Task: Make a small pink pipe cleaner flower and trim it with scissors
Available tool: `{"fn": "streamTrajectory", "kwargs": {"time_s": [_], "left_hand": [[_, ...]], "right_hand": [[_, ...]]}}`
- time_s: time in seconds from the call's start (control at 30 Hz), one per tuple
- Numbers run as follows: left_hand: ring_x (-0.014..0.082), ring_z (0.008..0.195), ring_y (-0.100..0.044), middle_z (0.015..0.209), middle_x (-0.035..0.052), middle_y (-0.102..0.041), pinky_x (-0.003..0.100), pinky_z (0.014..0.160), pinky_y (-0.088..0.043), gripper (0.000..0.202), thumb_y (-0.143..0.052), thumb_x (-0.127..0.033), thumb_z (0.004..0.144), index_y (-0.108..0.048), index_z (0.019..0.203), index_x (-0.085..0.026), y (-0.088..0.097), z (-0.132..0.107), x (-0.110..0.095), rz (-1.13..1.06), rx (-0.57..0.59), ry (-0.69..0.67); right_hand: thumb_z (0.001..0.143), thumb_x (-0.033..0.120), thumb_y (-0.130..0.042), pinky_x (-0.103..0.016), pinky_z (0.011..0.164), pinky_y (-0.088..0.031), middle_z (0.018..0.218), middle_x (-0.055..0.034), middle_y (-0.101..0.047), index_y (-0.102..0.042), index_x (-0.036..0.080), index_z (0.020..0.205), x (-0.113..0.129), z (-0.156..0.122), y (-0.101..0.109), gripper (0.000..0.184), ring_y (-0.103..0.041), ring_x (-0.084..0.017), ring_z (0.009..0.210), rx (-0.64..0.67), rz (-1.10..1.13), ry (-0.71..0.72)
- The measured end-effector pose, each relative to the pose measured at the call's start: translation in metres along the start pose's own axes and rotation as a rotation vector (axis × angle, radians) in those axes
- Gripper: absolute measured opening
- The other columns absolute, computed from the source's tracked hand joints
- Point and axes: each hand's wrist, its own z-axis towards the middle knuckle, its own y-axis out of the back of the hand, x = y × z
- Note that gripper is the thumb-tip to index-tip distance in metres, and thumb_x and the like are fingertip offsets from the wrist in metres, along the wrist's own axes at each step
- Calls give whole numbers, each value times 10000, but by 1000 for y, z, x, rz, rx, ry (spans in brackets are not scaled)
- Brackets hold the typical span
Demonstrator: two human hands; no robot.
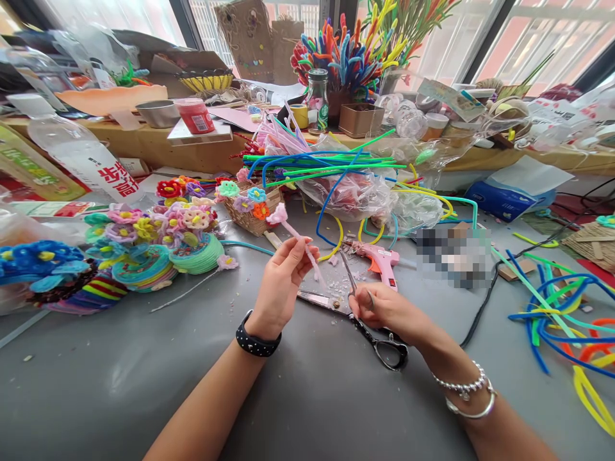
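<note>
My left hand (281,282) pinches a pale pink pipe cleaner (291,230) between thumb and fingertips. Its upper end is bent into a small flower-like shape, and the loose end hangs below the fingers. In my right hand (394,314) is a small pair of silver scissors (346,267), blades pointing up and away, a little to the right of the pipe cleaner and apart from it. Beneath that hand, larger scissors with black handles (391,355) lie on the grey table (307,410). A pink glue gun (382,257) rests just beyond, among pale fluffy scraps.
Pipe-cleaner flower pots (196,253) crowd the left. Behind my hands lie green and blue pipe cleaners (331,160) on plastic bags. A black cable (485,301) and loose pipe cleaners (552,314) are at right. A cluttered wooden ledge (269,137) runs along the back.
</note>
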Motion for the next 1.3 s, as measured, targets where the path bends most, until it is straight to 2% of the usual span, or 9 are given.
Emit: {"fn": "streamTrajectory", "kwargs": {"time_s": [0.13, 0.23, 0.4, 0.57, 0.77, 0.9, 1.0, 1.17, 1.3], "left_hand": [[55, 606, -566, 633, -26, -611, 171, 637, -440, 113, -627, -247, 676, -635, 756, -168, 0, 0, -1, 20, -50, 1], [46, 590, -553, 637, -29, -604, 159, 615, -433, 136, -639, -260, 660, -633, 761, -169, 0, 0, -2, 40, -59, 9], [39, 578, -534, 635, -32, -595, 145, 588, -421, 153, -637, -275, 653, -630, 764, -169, 0, 0, -2, 56, -76, 21], [38, 554, -510, 620, -32, -574, 144, 556, -414, 163, -616, -287, 672, -610, 775, -161, 2, 1, 0, 66, -58, 43], [1, 416, -362, 628, -25, -559, 123, 373, -280, 160, -604, -281, 685, -587, 777, -151, 2, 0, -1, 111, -42, 35], [-3, 376, -298, 565, -54, -479, 126, 348, -239, 154, -581, -296, 708, -570, 785, -164, 1, -1, -1, 130, 16, 29], [0, 386, -313, 586, -53, -469, 125, 358, -255, 154, -572, -293, 718, -568, 807, -168, 0, -2, -1, 143, 36, 32], [7, 446, -366, 635, -41, -478, 117, 416, -314, 179, -597, -261, 698, -586, 838, -149, -1, -2, -1, 181, 29, 31], [16, 470, -371, 612, -44, -454, 119, 450, -333, 161, -560, -290, 727, -597, 784, -144, 1, -2, 1, 213, 63, 60]], "right_hand": [[663, 723, -337, -170, 345, -70, 412, 117, -202, -451, 133, 626, 0, 0, 2, 602, -96, -19, 367, 146, 348, -64], [683, 742, -211, -153, 322, -57, 390, 116, -238, -505, 107, 719, 0, 0, 6, 701, -89, -10, 328, 282, 561, -122], [662, 763, -109, -134, 282, -53, 335, 122, -217, -522, 93, 663, -1, 2, 10, 788, -79, 5, 264, 421, 776, -164], [719, 713, -187, -119, 276, -81, 322, 125, -215, -513, 103, 626, -3, 2, 12, 697, -79, 8, 252, 404, 831, -175], [756, 567, -434, -116, 298, -118, 326, 122, -212, -439, 137, 538, -4, 3, 11, 482, -109, -5, 283, 251, 824, -143], [719, 501, -549, -117, 305, -118, 344, 120, -225, -421, 140, 526, -1, 1, 7, 429, -111, -3, 299, 165, 811, -126], [739, 557, -478, -114, 314, -120, 369, 114, -225, -456, 131, 560, -1, 1, 5, 463, -113, -4, 314, 174, 793, -113], [738, 699, -201, -113, 308, -101, 393, 104, -230, -555, 71, 707, -4, 2, 6, 722, -110, 0, 306, 363, 830, -102], [706, 732, -102, -119, 306, -110, 401, 95, -240, -571, 55, 726, -4, 2, 7, 823, -124, -2, 299, 446, 897, -70]]}}
